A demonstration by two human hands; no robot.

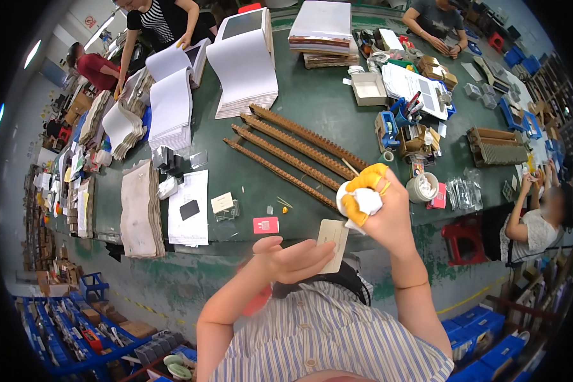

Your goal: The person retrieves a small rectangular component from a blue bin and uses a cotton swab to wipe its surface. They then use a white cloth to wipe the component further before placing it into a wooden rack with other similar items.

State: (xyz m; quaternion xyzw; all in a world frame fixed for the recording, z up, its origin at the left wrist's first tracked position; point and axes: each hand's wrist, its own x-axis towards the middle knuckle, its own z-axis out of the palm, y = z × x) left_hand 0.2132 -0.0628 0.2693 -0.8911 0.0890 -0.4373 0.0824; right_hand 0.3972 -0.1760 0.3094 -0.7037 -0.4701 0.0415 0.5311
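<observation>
My left hand [293, 261] holds a flat cream-coloured card [332, 245] upright by its edge, fingers stretched out along it. My right hand [391, 213], with yellow covers on its fingers, is closed round a wad of white cloth or tissue [368, 201] just above and to the right of the card. A thin wooden stick [350, 167] juts out near those yellow fingertips; whether the hand grips it I cannot tell. On the green table [235, 181] beyond my hands lie a red card [265, 225], another cream card [223, 202] and several thin sticks [284, 202].
Long brown slotted racks [293, 146] lie diagonally ahead. Paper stacks [243, 83] stand behind them. To the right are a white tub [422, 187], a blue tape dispenser [386, 130] and clear bags [465, 194]. A red stool [463, 242] stands beside the table. Other people work around it.
</observation>
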